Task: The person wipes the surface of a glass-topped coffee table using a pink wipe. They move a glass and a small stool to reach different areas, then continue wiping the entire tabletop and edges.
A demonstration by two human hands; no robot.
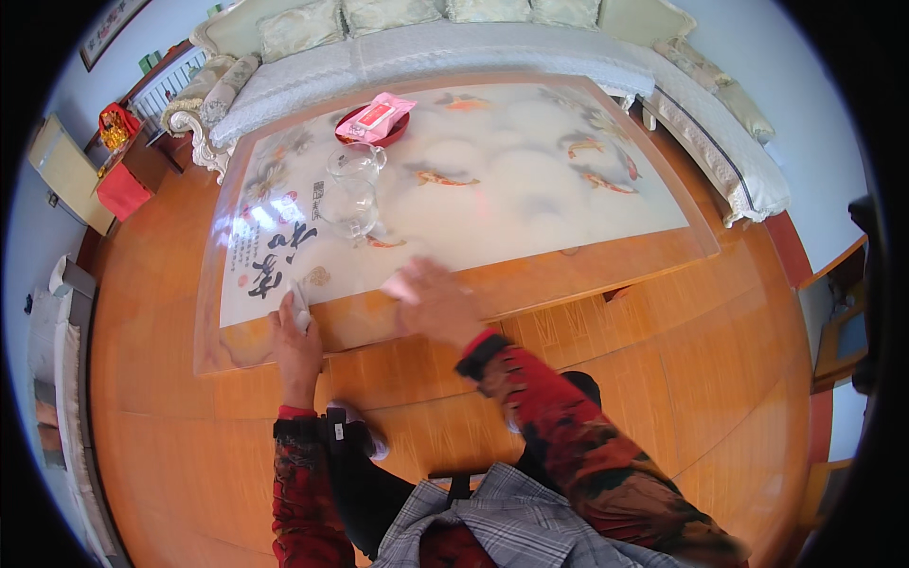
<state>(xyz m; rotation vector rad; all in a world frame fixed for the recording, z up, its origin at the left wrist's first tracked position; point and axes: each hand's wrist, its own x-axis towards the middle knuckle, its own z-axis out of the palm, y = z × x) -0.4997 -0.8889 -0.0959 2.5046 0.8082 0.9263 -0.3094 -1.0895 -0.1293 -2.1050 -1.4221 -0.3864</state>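
My left hand is at the near left edge of the low table, its fingers around a small white object, perhaps a folded cloth or wipe. Blurred by motion, my right hand lies over the table's near border, with something pale pink at its fingertips; whether that is a cloth or the fingers themselves I cannot tell. Two clear glass cups with handles, a farther one and a nearer one, stand beyond my hands. Behind them a pink pack of wipes rests in a round red tray.
A long sofa with a pale cover runs behind the table and turns along its right side. A cabinet with a red cloth stands at the far left. My feet are on the wooden floor, close to the table's near edge.
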